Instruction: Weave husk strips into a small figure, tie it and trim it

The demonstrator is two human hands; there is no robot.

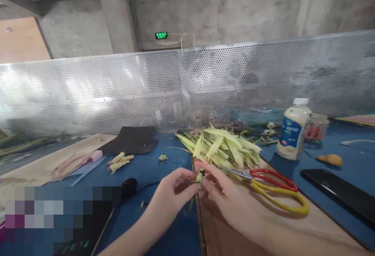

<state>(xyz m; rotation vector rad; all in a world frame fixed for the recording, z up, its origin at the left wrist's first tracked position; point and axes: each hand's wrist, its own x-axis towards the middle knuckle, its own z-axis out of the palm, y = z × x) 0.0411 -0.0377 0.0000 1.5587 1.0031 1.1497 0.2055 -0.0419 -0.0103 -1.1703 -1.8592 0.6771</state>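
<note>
My left hand (177, 189) and my right hand (221, 191) meet over the left edge of a wooden board (295, 228). Pinched between the fingertips of both is a small pale-green folded husk piece (199, 176) with a dark bit at its top; fingers partly cover it. Behind my hands lies a heap of pale green corn-husk strips (222, 146). Scissors (275, 187) with one red and one yellow handle rest on the board beside my right hand, blades toward the heap. A tiny green husk piece (163, 157) sits on the blue table (172, 150) beyond my left hand.
On the right stand a white-capped bottle (291, 131) and a clear tub (316, 127); near them lie a small gourd (330, 159) and a black phone (342, 193). Leftward are twisted husk pieces (119, 162) and a black sheet (130, 140). A perforated metal screen (131, 92) runs behind.
</note>
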